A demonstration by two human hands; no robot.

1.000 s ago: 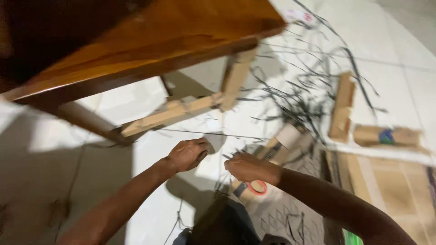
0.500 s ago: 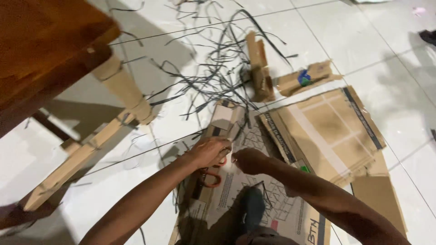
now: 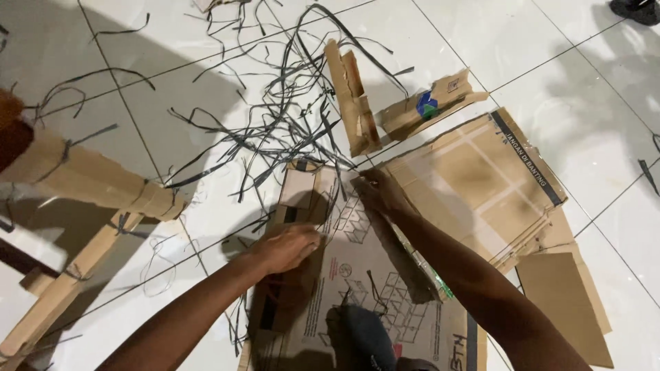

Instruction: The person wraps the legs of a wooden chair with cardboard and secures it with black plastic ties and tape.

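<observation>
A flattened printed cardboard sheet lies on the white tiled floor. My left hand rests on its left flap, with the fingers curled over the fold. My right hand reaches to the sheet's upper edge, where several black plastic straps end. Its fingertips sit in shadow, so I cannot see whether they grip a strap. A second plain brown cardboard sheet lies just right of my right forearm.
A table leg wrapped in cardboard stands at the left, with a wrapped crossbar below it. Two folded cardboard pieces lie beyond the sheets. A dark shoe shows at top right, and dark cloth at the bottom.
My view has swung from the wooden table top down to the floor. Both hands have moved apart: the left onto the cardboard flap, the right up to the sheet's top edge.
</observation>
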